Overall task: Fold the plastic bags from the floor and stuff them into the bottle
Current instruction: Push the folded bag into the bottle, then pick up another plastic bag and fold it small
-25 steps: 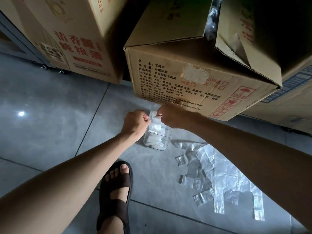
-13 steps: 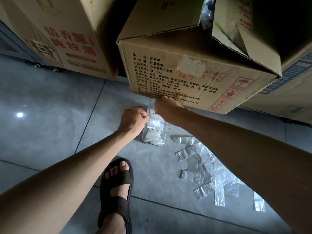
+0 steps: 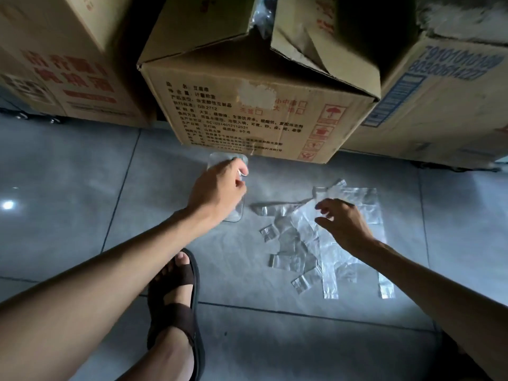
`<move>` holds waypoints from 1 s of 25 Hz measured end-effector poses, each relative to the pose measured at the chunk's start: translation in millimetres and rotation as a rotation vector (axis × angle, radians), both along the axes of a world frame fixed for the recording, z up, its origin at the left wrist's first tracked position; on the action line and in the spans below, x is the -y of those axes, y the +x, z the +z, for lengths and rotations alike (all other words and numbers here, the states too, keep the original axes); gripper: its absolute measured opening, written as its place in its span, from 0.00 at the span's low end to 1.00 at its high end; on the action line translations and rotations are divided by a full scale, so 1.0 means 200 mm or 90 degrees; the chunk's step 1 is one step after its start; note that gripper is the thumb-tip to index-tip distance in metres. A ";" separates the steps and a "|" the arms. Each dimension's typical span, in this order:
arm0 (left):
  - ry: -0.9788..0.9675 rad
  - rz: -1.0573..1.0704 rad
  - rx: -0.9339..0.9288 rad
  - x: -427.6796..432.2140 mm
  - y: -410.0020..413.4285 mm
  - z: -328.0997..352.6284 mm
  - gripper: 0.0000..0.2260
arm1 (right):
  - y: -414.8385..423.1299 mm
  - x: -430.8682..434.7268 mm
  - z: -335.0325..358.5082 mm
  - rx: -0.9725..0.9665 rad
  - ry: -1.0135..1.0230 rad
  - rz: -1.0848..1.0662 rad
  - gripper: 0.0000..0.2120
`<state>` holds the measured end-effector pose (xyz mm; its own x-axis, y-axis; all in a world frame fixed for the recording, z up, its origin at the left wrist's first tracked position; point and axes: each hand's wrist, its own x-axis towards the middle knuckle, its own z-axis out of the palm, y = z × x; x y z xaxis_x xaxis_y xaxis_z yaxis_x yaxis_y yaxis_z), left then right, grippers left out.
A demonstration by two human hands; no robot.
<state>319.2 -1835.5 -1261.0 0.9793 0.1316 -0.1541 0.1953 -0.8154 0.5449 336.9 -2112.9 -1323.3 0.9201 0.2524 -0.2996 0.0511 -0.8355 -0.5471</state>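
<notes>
a sandalled foot [image 3: 176,284] stands at lower centre of the frame on the grey tiled floor [image 3: 68,188]. just right of centre, clear plastic bags [image 3: 338,259] lie flat and overlapping on the tiles, handle loops pointing left. the right hand [image 3: 346,226] hangs over their upper edge, fingers spread apart and loosely bent. it holds nothing, and whether a fingertip touches the film cannot be told. left of it, at centre, the left hand [image 3: 217,193] is wrapped round a clear, flat-sided bottle [image 3: 220,158] on the floor, its fingers curled over the upper end. a scrap of white shows at the fingertips, too small to name. behind, printed cardboard boxes [image 3: 247,105] fill the top of the frame, the middle one overhanging the bottle.

the bags look feather-light, limp and slick. they are likely to cling to the tile and to each other, so one is best peeled off by pinching a handle loop or a free corner. each fold will probably need pressing flat to keep. the bottle looks light and stiff, and apt to skid unless gripped round its body.
</notes>
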 end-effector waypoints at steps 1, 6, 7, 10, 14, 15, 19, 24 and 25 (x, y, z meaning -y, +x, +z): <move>-0.024 -0.065 -0.051 0.05 -0.01 0.01 0.08 | -0.05 0.13 -0.06 -0.054 -0.061 -0.054 0.14; -0.002 -0.337 -0.307 0.28 -0.09 -0.01 0.11 | -0.23 0.41 -0.23 -0.069 -0.217 -0.106 0.19; 0.006 -0.353 -0.321 0.32 -0.10 -0.02 0.11 | -0.25 0.43 -0.27 -0.052 -0.215 -0.100 0.17; -0.004 -0.351 -0.321 0.38 -0.12 -0.04 0.11 | -0.29 0.44 -0.33 0.007 -0.178 -0.124 0.08; -0.036 -0.307 -0.324 0.43 -0.11 -0.07 0.11 | -0.28 0.47 -0.36 0.021 -0.161 -0.167 0.02; -0.042 -0.298 -0.328 0.43 -0.11 -0.08 0.10 | -0.28 0.47 -0.37 0.023 -0.173 -0.155 0.03; -0.059 -0.284 -0.343 0.46 -0.13 -0.09 0.10 | -0.28 0.48 -0.39 0.053 -0.199 -0.114 0.04; -0.090 -0.262 -0.351 0.47 -0.12 -0.11 0.08 | -0.16 0.52 -0.37 0.069 -0.157 -0.345 0.16; -0.091 -0.254 -0.343 0.47 -0.11 -0.12 0.08 | -0.10 0.55 -0.37 0.035 -0.165 -0.381 0.21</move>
<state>296.7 -1930.4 -1284.8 0.7301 -0.2814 -0.6228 0.1695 -0.8083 0.5639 316.4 -2222.7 -1397.5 0.8949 -0.3822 -0.2303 -0.4416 -0.8326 -0.3343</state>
